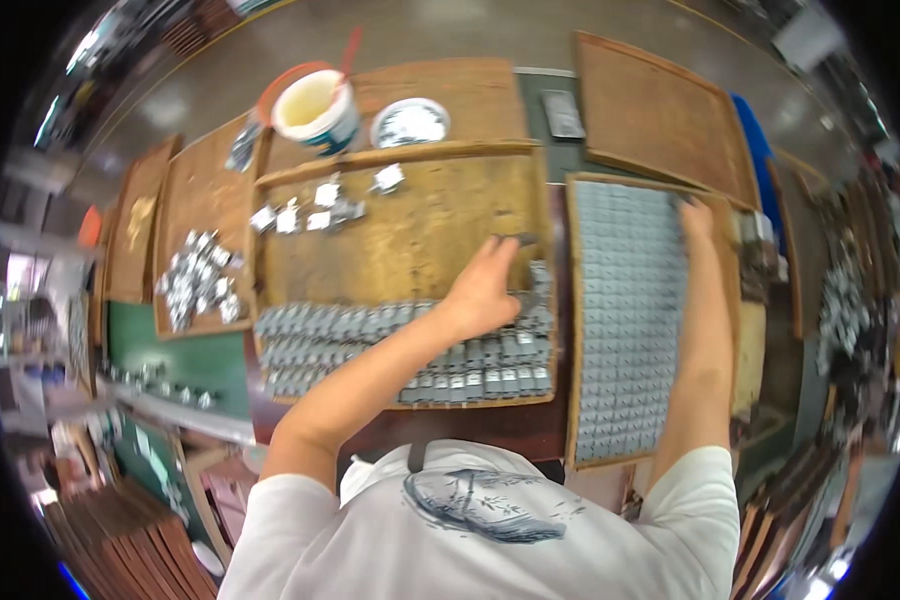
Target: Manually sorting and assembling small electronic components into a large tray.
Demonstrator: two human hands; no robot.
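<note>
My left hand (485,285) reaches over the wooden tray in the middle, its fingers closed on a small dark grey block-shaped part (526,239). Below that hand, rows of similar grey parts (470,385) fill the near side of the tray. To the right, my right hand (699,217) is at the far right corner of a second tray, packed with a grid of light grey pieces (625,320). Its fingers look closed and bent down, and what they hold is too blurred to make out. Several shiny silver parts (320,205) sit at the middle tray's far left.
Beyond the middle tray stand a white bucket (315,110) and a round white dish (410,122). A side tray on the left holds a heap of silver parts (200,280). Another wooden tray (660,115) lies at the far right. Stacked boards (135,540) rise at lower left.
</note>
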